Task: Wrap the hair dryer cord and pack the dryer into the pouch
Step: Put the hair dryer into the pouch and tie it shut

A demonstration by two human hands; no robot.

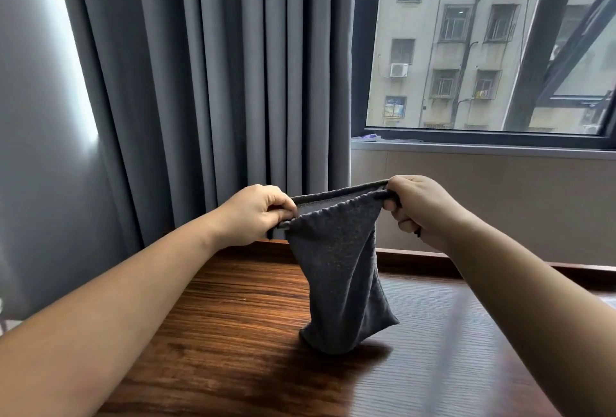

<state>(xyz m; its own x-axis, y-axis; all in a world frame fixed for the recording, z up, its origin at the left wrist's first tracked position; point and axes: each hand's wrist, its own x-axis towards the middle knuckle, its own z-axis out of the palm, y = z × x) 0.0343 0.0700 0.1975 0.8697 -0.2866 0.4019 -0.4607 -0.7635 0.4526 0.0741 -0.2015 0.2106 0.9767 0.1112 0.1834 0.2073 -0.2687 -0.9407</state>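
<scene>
Pinching the pouch [336, 270] rim by left hand [256, 213] and right hand [416, 208], spillage is risked if grip slackens

I am looking into a private room of a home or hotel, probably a bedroom. Floor-length grey curtains [213, 83] hang in heavy pleats on the left, drawn aside from a dark-framed window [483, 50]. Through the glass I see a weathered apartment block [450, 33] with barred windows and an air-conditioner unit [399, 70], which places the room several storeys up in a city. Below the sill runs a beige wall panel [500, 203], and in front of me stands a dark wooden table [233, 333].
</scene>
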